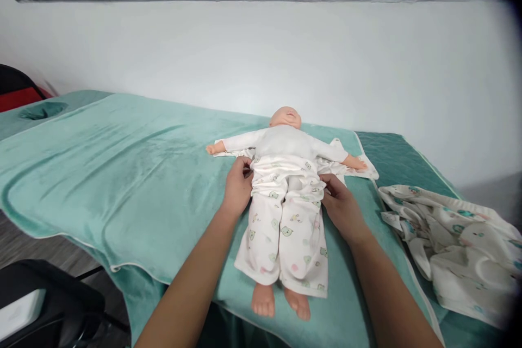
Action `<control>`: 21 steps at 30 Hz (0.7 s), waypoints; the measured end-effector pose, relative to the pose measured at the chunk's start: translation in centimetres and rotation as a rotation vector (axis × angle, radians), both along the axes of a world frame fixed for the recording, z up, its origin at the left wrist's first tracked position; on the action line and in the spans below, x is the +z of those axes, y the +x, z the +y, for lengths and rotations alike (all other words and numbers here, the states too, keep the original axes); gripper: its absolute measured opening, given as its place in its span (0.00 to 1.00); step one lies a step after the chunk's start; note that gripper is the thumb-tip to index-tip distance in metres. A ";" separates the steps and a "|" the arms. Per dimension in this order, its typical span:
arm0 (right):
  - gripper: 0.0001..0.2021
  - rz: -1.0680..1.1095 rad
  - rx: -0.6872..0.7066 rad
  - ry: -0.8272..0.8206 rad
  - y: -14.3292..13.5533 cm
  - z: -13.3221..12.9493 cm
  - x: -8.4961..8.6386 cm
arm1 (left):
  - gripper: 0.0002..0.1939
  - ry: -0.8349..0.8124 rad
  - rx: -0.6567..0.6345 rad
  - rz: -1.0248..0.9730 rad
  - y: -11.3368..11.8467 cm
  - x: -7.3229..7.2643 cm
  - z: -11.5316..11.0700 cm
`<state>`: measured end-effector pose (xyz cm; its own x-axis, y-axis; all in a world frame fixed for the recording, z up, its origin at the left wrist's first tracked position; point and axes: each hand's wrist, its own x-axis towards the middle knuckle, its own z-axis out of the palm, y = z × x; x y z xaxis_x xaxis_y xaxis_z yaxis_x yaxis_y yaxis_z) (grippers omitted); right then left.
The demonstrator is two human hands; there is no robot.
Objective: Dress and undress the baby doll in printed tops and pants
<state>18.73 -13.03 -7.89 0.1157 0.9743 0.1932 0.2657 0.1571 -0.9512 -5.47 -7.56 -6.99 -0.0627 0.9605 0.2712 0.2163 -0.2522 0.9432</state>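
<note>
A baby doll [285, 138] lies on its back, arms spread, its feet toward me. It wears a white long-sleeved top and white printed trousers [287, 228] with small green figures. The trousers reach the waist, and the bare feet show below the hems. My left hand [238, 187] pinches the trousers at the hip on the left side. On the opposite hip, my right hand [343, 207] has its fingers closed on the trouser fabric; some fingertips are hidden. Under the doll's arms and back is a spread printed white garment [369, 168].
A teal cover [155, 174] drapes the bed, with a face hole [43, 111] at the far left. Crumpled printed fabric [457, 244] lies at the right. The white wall [244, 54] borders the bed's back. A black chair [53, 299] holding a white box [22, 310] stands front left.
</note>
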 end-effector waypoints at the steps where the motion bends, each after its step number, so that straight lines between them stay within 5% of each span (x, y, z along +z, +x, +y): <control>1: 0.09 -0.021 -0.004 0.004 -0.1 0.0 0.1 | 0.04 -0.003 0.000 0.009 0.0 0.0 0.0; 6: 0.05 -0.110 -0.036 0.039 -0.6 -0.3 0.6 | 0.03 0.002 0.004 0.018 0.0 0.2 -0.2; 12: 0.11 -0.204 -0.148 0.141 -0.9 -0.6 0.4 | 0.03 0.010 0.019 0.020 0.1 0.2 -0.2; 21: 0.05 -0.142 -0.046 0.226 -0.6 -0.4 0.5 | 0.04 0.008 0.030 0.017 0.0 0.0 -0.1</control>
<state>18.17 -13.42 -7.40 0.1147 0.8991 0.4224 0.4059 0.3456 -0.8460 -5.45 -7.63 -6.95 -0.0865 0.9561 0.2801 0.2397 -0.2529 0.9373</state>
